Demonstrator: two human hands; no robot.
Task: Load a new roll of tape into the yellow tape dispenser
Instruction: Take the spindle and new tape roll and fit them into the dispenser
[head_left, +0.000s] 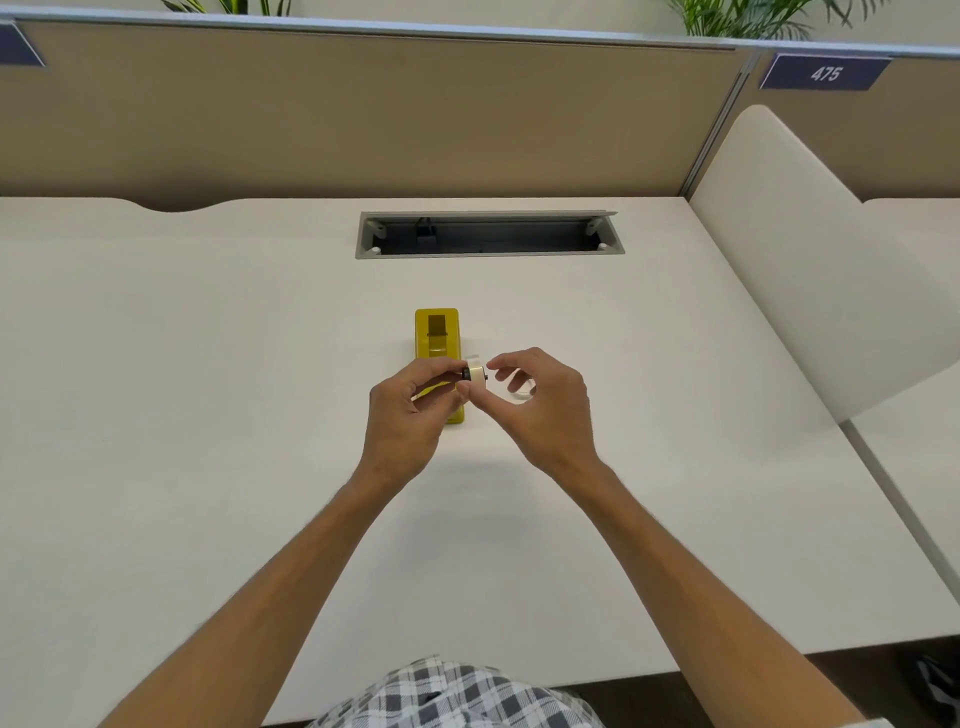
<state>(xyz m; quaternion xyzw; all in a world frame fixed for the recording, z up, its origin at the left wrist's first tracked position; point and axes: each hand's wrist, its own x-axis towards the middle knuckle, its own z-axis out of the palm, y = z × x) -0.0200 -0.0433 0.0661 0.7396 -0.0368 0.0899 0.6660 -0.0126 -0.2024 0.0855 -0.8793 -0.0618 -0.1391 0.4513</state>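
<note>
The yellow tape dispenser (437, 338) lies lengthwise on the white desk, and my left hand hides its near end. Just above and to the right of that end, a small whitish tape roll on a black hub (475, 375) is held between both hands. My left hand (410, 415) pinches its left side with thumb and fingertips. My right hand (540, 410) has its thumb under the roll and its index fingertip at the hub's right end. A pale, clear ring (523, 393) shows behind my right fingers; I cannot tell whether it lies on the desk.
A grey open cable tray slot (491, 253) is set into the white desk (208, 364) behind the dispenser. A beige partition wall (363, 114) closes the back. A white side divider (810, 260) stands at the right. The desk's front edge is near my checked shirt (457, 696).
</note>
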